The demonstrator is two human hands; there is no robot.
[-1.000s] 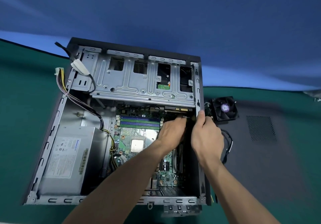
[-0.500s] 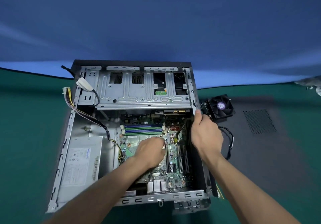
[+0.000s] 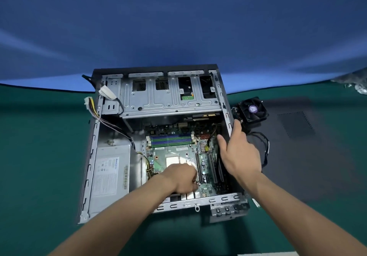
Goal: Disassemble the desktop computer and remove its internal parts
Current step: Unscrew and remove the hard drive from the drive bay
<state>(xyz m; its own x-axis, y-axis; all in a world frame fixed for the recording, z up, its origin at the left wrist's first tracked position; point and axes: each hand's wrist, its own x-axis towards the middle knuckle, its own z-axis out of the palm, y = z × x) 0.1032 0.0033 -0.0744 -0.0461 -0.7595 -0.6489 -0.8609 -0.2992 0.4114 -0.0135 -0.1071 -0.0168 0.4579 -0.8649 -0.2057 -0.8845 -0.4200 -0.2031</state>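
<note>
The fan (image 3: 252, 110) is out; the board (image 3: 178, 152) remains. Left hand (image 3: 183, 178) is curled on it, grip unclear; right hand (image 3: 239, 152) is open.

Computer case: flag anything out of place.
The cooler fan lies outside the computer case on the mat, cable trailing. A white connector and wire bundle hang over the case's left wall. No damage shows.

left hand (image 3: 183, 178): fingers curled, knuckles up, arm reaching forward | right hand (image 3: 239, 152): fingers straight, spread, thumb apart
</note>
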